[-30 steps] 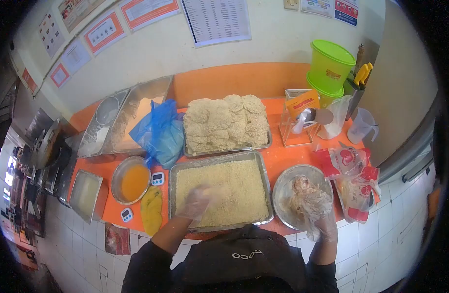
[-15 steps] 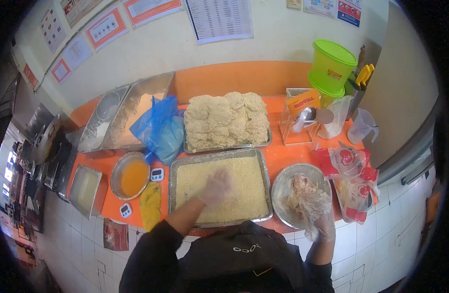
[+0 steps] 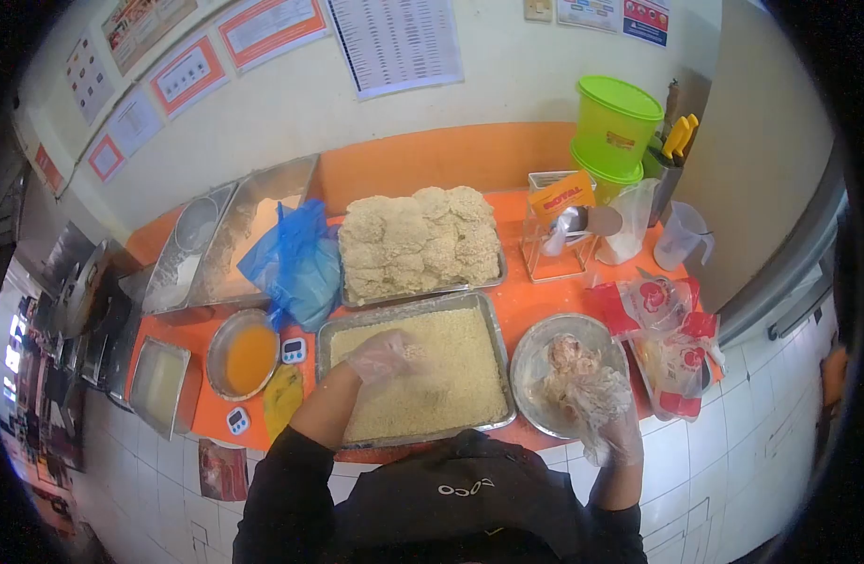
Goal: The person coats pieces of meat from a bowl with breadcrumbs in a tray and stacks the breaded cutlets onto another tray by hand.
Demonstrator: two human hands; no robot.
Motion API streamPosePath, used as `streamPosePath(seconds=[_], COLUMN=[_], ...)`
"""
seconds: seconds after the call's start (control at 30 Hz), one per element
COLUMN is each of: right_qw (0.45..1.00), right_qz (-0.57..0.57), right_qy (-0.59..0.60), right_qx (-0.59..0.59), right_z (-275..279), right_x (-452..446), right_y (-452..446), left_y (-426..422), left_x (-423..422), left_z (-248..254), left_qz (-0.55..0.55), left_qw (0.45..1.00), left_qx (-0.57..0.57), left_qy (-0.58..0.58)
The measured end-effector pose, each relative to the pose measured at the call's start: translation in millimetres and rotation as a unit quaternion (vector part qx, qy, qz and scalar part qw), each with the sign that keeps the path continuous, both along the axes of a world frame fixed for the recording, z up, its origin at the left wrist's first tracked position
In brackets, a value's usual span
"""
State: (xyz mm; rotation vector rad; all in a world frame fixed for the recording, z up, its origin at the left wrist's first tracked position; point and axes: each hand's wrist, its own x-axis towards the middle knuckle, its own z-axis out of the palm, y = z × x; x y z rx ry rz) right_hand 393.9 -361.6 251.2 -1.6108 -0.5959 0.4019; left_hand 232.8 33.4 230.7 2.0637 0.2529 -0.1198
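My left hand point(image 3: 380, 357), in a clear glove, is over the left half of a metal tray point(image 3: 510, 376) spread with pale crumbs point(image 3: 441, 395). Its fingers reach rightward, apart and a little blurred, with crumbs at the tips. At the right, my gloved right hand point(image 3: 622, 434) grips a clear plastic bag point(image 3: 591, 399) at the near rim of a round metal bowl point(image 3: 535, 411). Pinkish raw meat pieces point(image 3: 571, 355) show at the bag's far end, inside the bowl. Behind the crumb tray, a second tray point(image 3: 422, 293) is heaped with crumb-coated pieces point(image 3: 418, 235).
A blue plastic bag point(image 3: 305, 268), a bowl of orange liquid point(image 3: 249, 357), a metal pan point(image 3: 161, 387), two timers and a yellow cloth point(image 3: 283, 399) lie left. Red-and-white packets point(image 3: 657, 324), a wire rack point(image 3: 549, 240), a jug point(image 3: 681, 240) and green tubs point(image 3: 618, 127) stand right.
My left hand has shifted left and slightly back across the crumbs. My right hand stays on the plastic bag at the bowl. The whole view has turned slightly.
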Motion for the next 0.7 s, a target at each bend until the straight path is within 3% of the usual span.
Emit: streamPosePath(seconds=[0.1, 0.2, 0.27, 0.33, 0.4, 0.5, 0.57, 0.63, 0.7], right_qw=[1.000, 1.000, 0.999, 0.989, 0.990, 0.998, 0.999, 0.995, 0.999], right_qz=[-0.011, -0.014, -0.014, -0.013, -0.014, -0.032, -0.034, -0.018, -0.020], right_qy=[-0.027, -0.010, -0.049, -0.143, -0.132, -0.043, -0.023, -0.067, -0.010], right_qx=[-0.010, -0.010, -0.018, -0.038, -0.057, -0.025, -0.024, -0.067, -0.045], right_z=[-6, 11, 12, 9, -5, -7, 1, 6, 7], right_x=[0, -6, -7, -6, -2, -4, -6, -5, -8], right_y=[-1, 5, 6, 4, -1, -3, -2, -1, 4], left_y=[14, 6, 1, 0, 2, 4, -7, -27, -32], left_x=[-1, 2, 14, 18, 16, -4, -32, -60, -69], left_z=[-1, 27, 32, 39, 47, 7, -44, -79, -78], left_qz=[0.036, 0.043, 0.041, 0.064, 0.111, 0.109, 0.151, 0.133, 0.124], left_qw=[0.935, 0.940, 0.995, 0.990, 0.959, 0.836, 0.938, 0.871, 0.871], left_qx=[-0.353, -0.338, -0.086, 0.114, 0.254, 0.519, 0.311, 0.466, 0.464], left_qy=[-0.013, -0.008, -0.033, -0.052, -0.064, -0.143, 0.002, -0.084, -0.102])
